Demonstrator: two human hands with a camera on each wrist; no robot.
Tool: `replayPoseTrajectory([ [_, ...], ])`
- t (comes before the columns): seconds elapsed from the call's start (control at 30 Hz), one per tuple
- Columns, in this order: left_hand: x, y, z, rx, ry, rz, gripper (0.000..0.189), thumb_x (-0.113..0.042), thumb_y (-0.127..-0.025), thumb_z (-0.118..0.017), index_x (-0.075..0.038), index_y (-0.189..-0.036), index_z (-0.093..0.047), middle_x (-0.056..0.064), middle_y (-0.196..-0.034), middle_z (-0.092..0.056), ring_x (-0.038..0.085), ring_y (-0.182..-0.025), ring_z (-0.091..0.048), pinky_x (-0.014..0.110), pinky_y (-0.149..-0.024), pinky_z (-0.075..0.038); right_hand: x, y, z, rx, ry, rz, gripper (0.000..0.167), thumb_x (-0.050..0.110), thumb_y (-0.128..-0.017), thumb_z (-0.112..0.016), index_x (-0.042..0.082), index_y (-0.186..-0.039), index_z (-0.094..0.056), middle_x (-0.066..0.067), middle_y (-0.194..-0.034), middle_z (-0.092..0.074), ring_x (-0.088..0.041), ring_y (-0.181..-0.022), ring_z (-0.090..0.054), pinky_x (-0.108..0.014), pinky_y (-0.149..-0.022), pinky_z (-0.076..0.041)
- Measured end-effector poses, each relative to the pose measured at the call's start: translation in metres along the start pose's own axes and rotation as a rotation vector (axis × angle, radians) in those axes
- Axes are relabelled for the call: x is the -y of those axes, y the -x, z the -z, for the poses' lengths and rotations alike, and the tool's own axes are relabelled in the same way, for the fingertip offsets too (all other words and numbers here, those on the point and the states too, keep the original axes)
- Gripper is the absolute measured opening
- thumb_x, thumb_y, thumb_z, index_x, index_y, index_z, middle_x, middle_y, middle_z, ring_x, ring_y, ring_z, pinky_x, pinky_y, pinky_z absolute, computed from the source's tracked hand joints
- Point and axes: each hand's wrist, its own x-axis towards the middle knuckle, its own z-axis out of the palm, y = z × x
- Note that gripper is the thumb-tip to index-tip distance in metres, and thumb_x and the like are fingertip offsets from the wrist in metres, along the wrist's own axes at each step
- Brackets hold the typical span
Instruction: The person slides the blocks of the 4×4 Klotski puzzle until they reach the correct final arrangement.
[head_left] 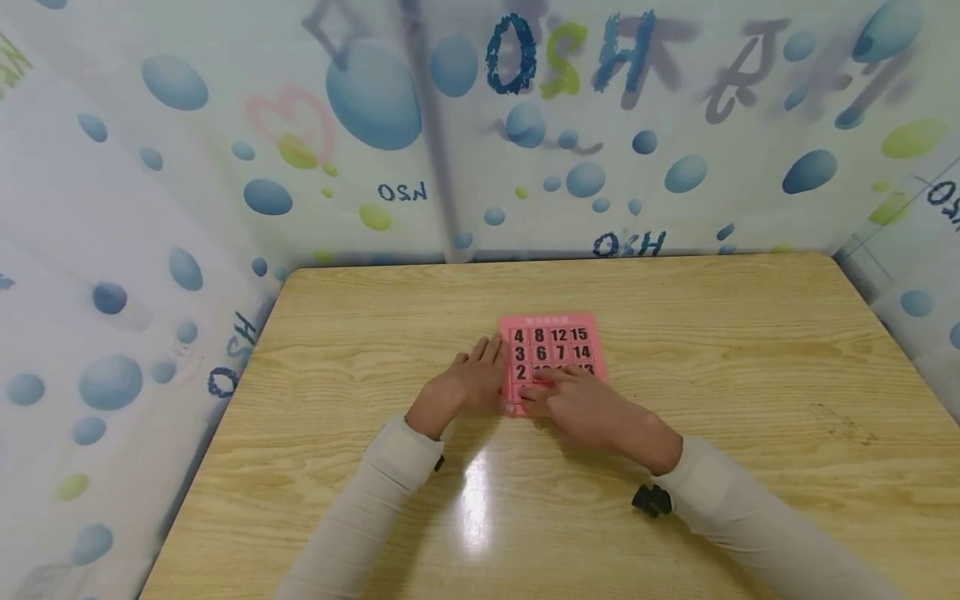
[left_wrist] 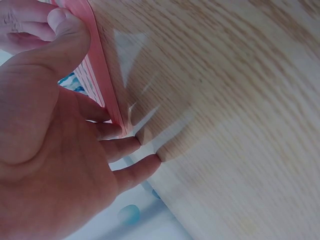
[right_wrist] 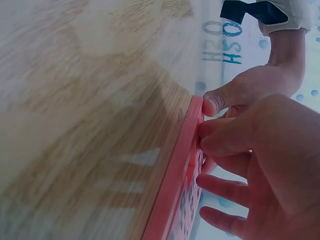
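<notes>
A pink number sliding puzzle (head_left: 550,343) lies flat on the table, its upper rows of black-numbered tiles showing. Along its left side rests my left hand (head_left: 471,379), fingers extended against the edge and thumb at the near left corner. In the left wrist view, the fingertips (left_wrist: 136,145) of that hand reach down to the tabletop beside the pink frame. Over the near rows is my right hand (head_left: 588,407), its fingertips touching the tiles. Seen from the right wrist, its fingers (right_wrist: 225,190) are spread and loosely bent at the puzzle's face. Part of the bottom rows is hidden beneath them.
The wood-grain table (head_left: 712,333) extends around the puzzle on every side. Behind it hangs a pale curtain (head_left: 510,183) with blue drops and lettering. A dark device (head_left: 651,501) is strapped at the right wrist.
</notes>
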Motion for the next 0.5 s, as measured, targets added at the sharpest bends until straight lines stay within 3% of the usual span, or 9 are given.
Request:
replayPoseTrajectory([
  [0.23, 0.0, 0.001, -0.001, 0.002, 0.022, -0.007, 0.101, -0.051, -0.094, -0.06, -0.004, -0.159, 0.002, 0.013, -0.166, 0.009, 0.031, -0.154, 0.004, 0.05, -0.123, -0.015, -0.005, 0.007, 0.001, 0.011, -0.023, -0.017, 0.043, 0.018, -0.097, -0.059, 0.019, -0.14, -0.059, 0.001, -0.141, -0.059, -0.033, -0.137, -0.047, -0.058, -0.11, -0.037],
  [0.5, -0.001, 0.002, 0.001, 0.003, 0.03, 0.002, 0.101, -0.048, -0.094, -0.062, -0.004, -0.159, 0.003, 0.012, -0.166, 0.01, 0.031, -0.154, 0.005, 0.049, -0.123, -0.014, -0.023, 0.03, 0.002, 0.007, -0.013, -0.034, 0.049, 0.011, -0.092, -0.06, 0.015, -0.141, -0.058, -0.001, -0.145, -0.056, -0.035, -0.139, -0.044, -0.059, -0.111, -0.035],
])
